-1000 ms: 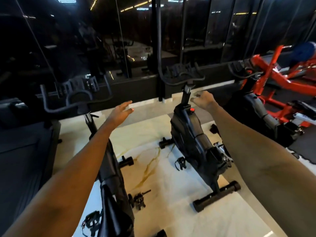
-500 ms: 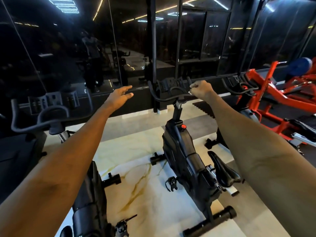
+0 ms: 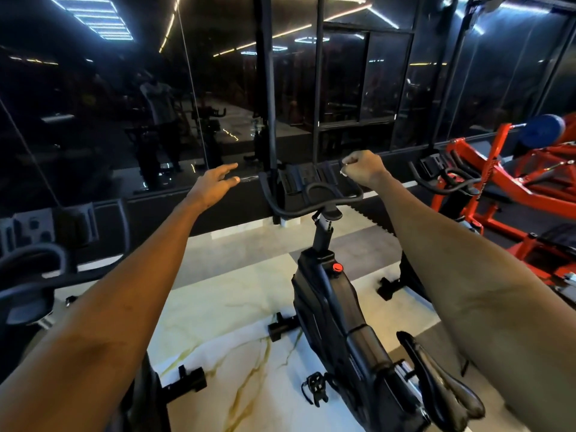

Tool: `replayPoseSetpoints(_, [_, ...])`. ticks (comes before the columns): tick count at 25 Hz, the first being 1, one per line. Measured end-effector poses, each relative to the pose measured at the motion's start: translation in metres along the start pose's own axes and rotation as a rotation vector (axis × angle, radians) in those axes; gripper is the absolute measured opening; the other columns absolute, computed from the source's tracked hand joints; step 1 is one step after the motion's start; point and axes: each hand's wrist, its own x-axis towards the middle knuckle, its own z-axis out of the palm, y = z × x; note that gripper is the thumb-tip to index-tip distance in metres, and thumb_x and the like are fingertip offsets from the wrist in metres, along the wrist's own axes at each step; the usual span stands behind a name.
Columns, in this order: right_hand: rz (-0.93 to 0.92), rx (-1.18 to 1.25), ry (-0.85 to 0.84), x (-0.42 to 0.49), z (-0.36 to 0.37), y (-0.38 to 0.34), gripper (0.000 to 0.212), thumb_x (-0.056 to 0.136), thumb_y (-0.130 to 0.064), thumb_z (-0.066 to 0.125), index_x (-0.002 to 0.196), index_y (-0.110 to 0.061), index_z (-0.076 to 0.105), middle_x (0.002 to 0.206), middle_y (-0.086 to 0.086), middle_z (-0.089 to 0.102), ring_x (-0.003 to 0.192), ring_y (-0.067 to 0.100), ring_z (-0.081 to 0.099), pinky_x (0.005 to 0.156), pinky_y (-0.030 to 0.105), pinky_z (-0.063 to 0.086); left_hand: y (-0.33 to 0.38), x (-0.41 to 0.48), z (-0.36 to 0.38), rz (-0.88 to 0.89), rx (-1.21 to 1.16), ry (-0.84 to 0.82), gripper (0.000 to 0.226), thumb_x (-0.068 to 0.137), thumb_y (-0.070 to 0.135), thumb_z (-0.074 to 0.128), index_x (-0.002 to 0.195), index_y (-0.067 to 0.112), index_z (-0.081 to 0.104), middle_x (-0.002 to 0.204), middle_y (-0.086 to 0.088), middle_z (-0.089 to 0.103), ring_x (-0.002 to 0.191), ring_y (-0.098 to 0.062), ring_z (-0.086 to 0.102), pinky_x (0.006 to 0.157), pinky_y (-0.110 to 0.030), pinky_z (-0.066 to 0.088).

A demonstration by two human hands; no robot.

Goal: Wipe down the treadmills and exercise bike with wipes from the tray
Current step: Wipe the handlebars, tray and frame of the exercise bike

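The right hand (image 3: 363, 168) is seen curled into a fist at the right end of the handlebar (image 3: 311, 201) of the middle bike (image 3: 336, 307), and a small pale scrap, apparently a wipe (image 3: 343, 173), shows at the fingertips; whether the bar itself is also grasped cannot be told. Directly below and to the left of that fist, the handlebar loop and the console tray (image 3: 307, 177) are found, with the stem dropping to the black frame, on which a red knob (image 3: 337, 267) is set. The saddle (image 3: 442, 381) is located well below the fist, toward the camera. The left hand (image 3: 215, 185) is held open with fingers spread and nothing in it, in the air to the left of the handlebar's left end, near it but not touching. Further left of that open hand, a second bike (image 3: 40, 263) is partly seen at the frame edge. To the right of the fist, a third bike's handlebar (image 3: 445, 179) is visible, and beyond it a red machine (image 3: 511, 182). Under both arms lies a pale marble floor (image 3: 224, 322). Dark mirrored panels (image 3: 131, 104) stand beyond both hands.
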Motion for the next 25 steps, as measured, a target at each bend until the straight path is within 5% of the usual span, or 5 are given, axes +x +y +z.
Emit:
replayPoseSetpoints(11, [0.016, -0.01, -0.079, 0.172, 0.1, 0.067, 0.024, 0.091, -0.013, 0.063, 0.112, -0.008, 0.074, 0.112, 0.007, 0.072, 0.102, 0.018, 0.063, 0.092, 0.026, 0.046, -0.077, 0.192, 0.063, -0.068, -0.02, -0.028, 0.049, 0.099, 0.032, 0.062, 0.147, 0.033, 0.049, 0.151, -0.004, 0.05, 0.141, -0.02, 0.044, 0.108, -0.028, 0.031])
replayPoseSetpoints(20, [0.09, -0.138, -0.242, 0.264, 0.214, 0.141, 0.024, 0.085, -0.017, 0.067, 0.107, -0.023, 0.073, 0.12, 0.004, 0.069, 0.115, 0.023, 0.063, 0.095, 0.023, 0.044, -0.151, 0.288, 0.138, -0.142, 0.034, -0.118, 0.05, 0.098, 0.031, 0.064, 0.145, 0.037, 0.051, 0.15, -0.004, 0.051, 0.14, -0.022, 0.046, 0.109, -0.032, 0.037])
replayPoseSetpoints(25, [0.001, -0.068, -0.177, 0.268, 0.263, 0.153, 0.033, 0.086, 0.0, 0.063, 0.118, -0.008, 0.069, 0.124, 0.014, 0.063, 0.114, 0.028, 0.061, 0.101, 0.026, 0.043, -0.186, 0.316, 0.188, -0.005, 0.082, -0.195, 0.034, 0.098, 0.018, 0.063, 0.131, 0.025, 0.067, 0.143, -0.001, 0.058, 0.135, -0.017, 0.05, 0.104, -0.016, 0.029])
